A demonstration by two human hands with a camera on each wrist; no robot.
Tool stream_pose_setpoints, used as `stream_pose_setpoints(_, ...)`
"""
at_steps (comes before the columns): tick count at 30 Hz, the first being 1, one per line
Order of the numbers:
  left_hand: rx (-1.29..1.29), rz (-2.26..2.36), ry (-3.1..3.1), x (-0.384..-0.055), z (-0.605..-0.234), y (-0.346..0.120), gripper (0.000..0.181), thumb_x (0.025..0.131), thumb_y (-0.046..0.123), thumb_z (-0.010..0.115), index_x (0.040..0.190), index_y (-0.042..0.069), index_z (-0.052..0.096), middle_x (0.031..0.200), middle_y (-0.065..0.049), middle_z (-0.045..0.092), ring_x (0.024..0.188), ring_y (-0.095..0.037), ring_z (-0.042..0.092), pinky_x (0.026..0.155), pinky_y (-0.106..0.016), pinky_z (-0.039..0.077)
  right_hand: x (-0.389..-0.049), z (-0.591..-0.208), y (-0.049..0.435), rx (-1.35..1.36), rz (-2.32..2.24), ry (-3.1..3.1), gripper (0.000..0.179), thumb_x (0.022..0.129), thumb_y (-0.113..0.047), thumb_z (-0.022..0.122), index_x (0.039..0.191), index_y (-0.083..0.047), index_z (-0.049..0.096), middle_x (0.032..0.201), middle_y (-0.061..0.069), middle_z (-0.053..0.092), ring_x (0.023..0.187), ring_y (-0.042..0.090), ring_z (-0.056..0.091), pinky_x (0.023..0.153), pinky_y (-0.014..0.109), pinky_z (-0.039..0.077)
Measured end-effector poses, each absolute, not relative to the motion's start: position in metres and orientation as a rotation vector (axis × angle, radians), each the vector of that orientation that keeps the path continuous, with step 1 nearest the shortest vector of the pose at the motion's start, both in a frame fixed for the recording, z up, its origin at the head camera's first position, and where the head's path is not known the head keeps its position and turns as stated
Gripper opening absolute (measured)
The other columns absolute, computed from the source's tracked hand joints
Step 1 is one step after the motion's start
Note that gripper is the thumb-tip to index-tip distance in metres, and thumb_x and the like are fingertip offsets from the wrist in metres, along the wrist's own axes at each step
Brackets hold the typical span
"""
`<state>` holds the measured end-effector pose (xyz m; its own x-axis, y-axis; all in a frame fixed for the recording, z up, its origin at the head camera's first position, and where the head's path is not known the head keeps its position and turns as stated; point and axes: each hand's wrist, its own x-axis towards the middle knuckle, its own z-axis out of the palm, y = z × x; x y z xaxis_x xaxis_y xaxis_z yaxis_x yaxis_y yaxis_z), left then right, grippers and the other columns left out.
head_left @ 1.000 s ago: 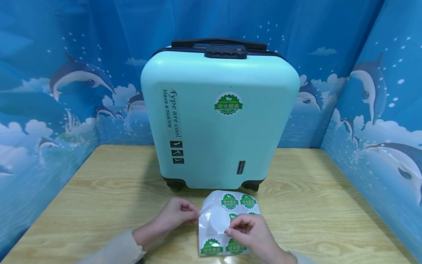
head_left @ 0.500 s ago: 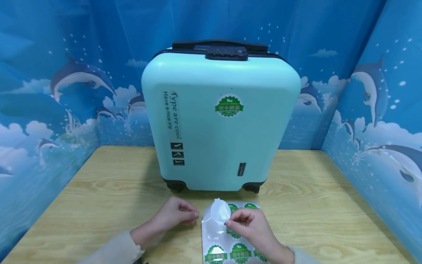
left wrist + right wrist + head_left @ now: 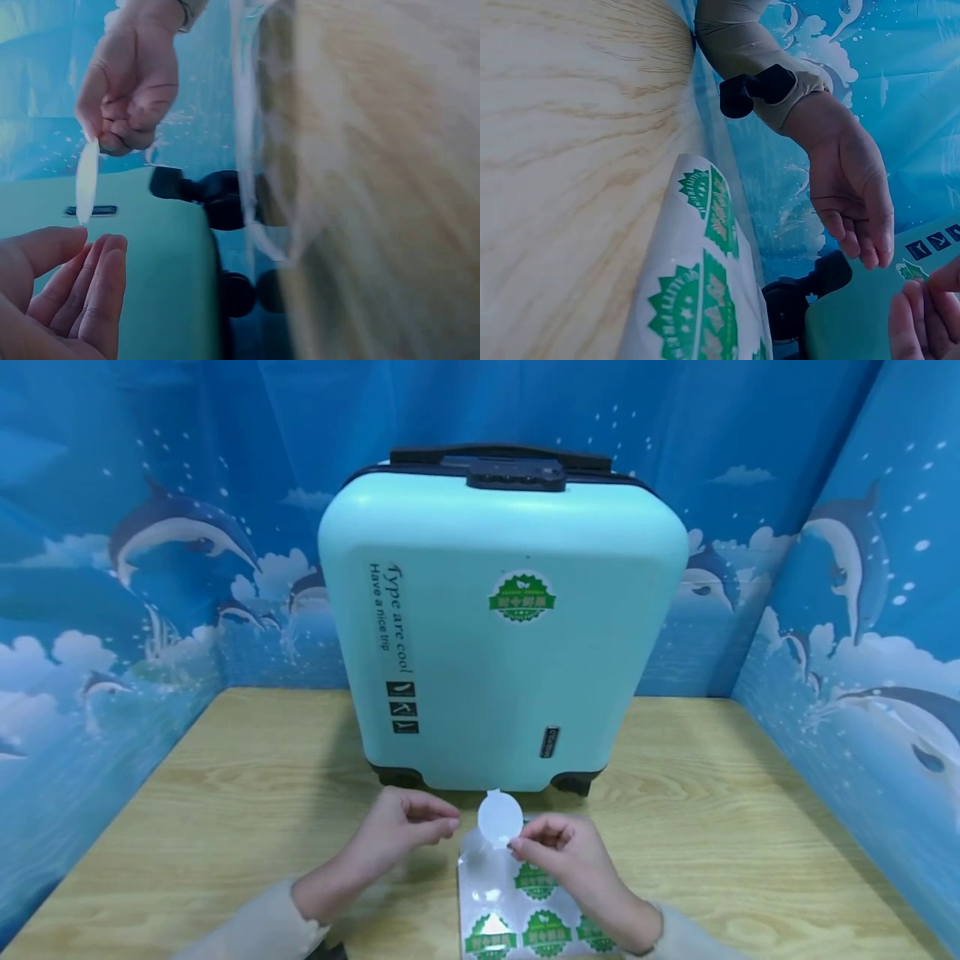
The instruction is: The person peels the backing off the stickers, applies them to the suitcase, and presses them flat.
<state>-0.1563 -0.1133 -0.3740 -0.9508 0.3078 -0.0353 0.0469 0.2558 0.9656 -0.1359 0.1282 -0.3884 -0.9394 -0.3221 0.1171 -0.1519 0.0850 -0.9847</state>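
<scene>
My right hand [image 3: 573,856] pinches a round sticker [image 3: 500,819] by its lower right edge, its white back facing the head camera. The right wrist view shows a little of the green printed face of this sticker [image 3: 911,271]. My left hand [image 3: 397,827] is just left of the sticker, thumb and fingers extended and apart from it, holding nothing. Beneath the right hand lies a sheet of green round stickers [image 3: 491,893] on the table. Behind both hands stands a mint-green suitcase [image 3: 480,693], upright, with one green sticker [image 3: 522,597] on its upper front.
The wooden table [image 3: 225,793] runs out to either side of the suitcase. A blue curtain [image 3: 225,427] with dolphins encloses the back and sides. A small dark object [image 3: 328,952] shows at the bottom edge, by the left sleeve.
The right hand has lifted the round sticker up and off its sheet, which now lies flat and lower in view. The left hand has let go of the sheet's edge and risen slightly.
</scene>
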Motion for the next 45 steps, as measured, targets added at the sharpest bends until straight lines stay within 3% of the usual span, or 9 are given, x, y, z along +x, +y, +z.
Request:
stream_pose_setpoints(5, 0.364, 1.751, 2.359, -0.152, -0.361, -0.11, 0.022, 0.081, 0.019, 0.073, 0.098, 0.004, 0.071, 0.093, -0.008, 0.071, 0.079, -0.015, 0.066, 0.069, -0.025, 0.056, -0.138, -0.381, 0.126, -0.472, -1.989, 2.2, 0.021, 0.083, -0.007, 0.068, 0.091, 0.012, 0.062, 0.085, 0.019, 0.069, 0.072, 0.01, 0.064, 0.07, 0.027, 0.056)
stream_pose_setpoints(14, 0.474, 1.811, 2.365, -0.144, -0.348, -0.102, 0.019, 0.08, 0.02, 0.074, 0.096, 0.009, 0.073, 0.094, -0.007, 0.072, 0.082, -0.021, 0.067, 0.07, -0.026, 0.056, -0.141, -0.369, 0.122, -0.334, -2.031, 2.109, 0.021, 0.083, -0.011, 0.07, 0.091, 0.007, 0.063, 0.081, 0.006, 0.07, 0.075, 0.014, 0.066, 0.077, 0.029, 0.056)
stream_pose_setpoints(30, 0.656, 1.777, 2.505, -0.143, -0.34, -0.087, 0.017, 0.08, 0.017, 0.075, 0.096, 0.011, 0.073, 0.093, -0.002, 0.072, 0.081, -0.01, 0.068, 0.071, -0.023, 0.056, -0.141, -0.361, 0.118, -0.499, -2.155, 2.082, 0.024, 0.085, -0.004, 0.066, 0.091, 0.019, 0.057, 0.076, -0.003, 0.069, 0.072, 0.01, 0.066, 0.072, 0.027, 0.057)
stream_pose_setpoints(45, 0.917, 1.752, 2.656, -0.144, -0.341, -0.082, 0.014, 0.078, 0.014, 0.077, 0.091, 0.013, 0.074, 0.089, 0.002, 0.073, 0.083, -0.007, 0.068, 0.075, -0.021, 0.055, -0.142, -0.351, 0.116, -0.527, -2.182, 2.082, 0.02, 0.085, -0.003, 0.066, 0.089, 0.016, 0.06, 0.075, -0.003, 0.069, 0.07, 0.01, 0.065, 0.072, 0.027, 0.056)
